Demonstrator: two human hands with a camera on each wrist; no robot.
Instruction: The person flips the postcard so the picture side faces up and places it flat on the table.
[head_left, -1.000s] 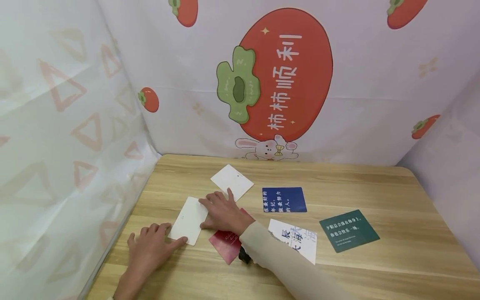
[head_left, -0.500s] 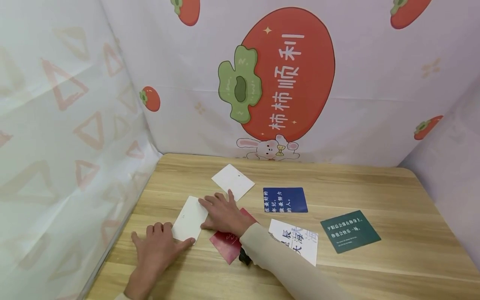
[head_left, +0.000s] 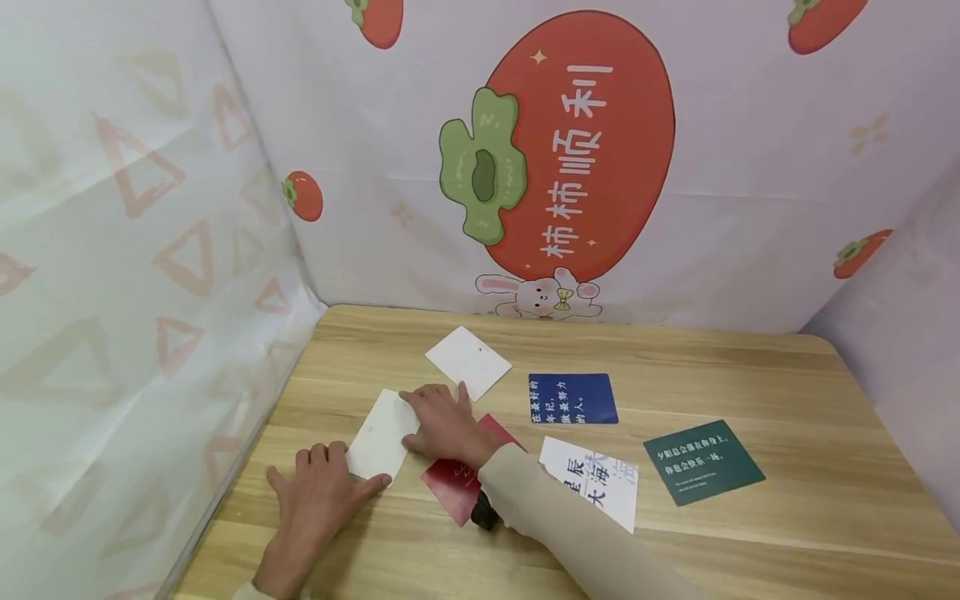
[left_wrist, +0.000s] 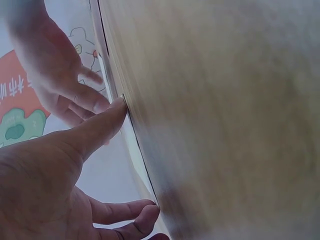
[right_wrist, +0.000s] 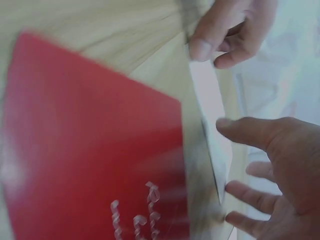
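A white card [head_left: 378,435] lies at a slant on the wooden table, with one tiny mark on its face. My left hand [head_left: 311,492] has its fingertips along the card's left end and its thumb [left_wrist: 107,122] at the near corner. From the other side, my right hand [head_left: 450,423] touches the long right edge with spread thumb and fingers. In the right wrist view the card [right_wrist: 212,107] appears edge-on between both hands. Under my right wrist, a red-pink card [head_left: 453,490] is partly hidden.
Another white card [head_left: 468,361] lies behind my right hand. Rightward are a blue card [head_left: 592,398], a white lettered card [head_left: 615,492] partly under my sleeve, and a green card [head_left: 703,462]. A small black object [head_left: 483,512] shows beside my right cuff. Printed cloth walls [head_left: 375,242] enclose the table.
My left hand has shifted slightly right along the white card's edge, its thumb now further over the near corner. My right hand stays almost still; the whole view drifts slightly.
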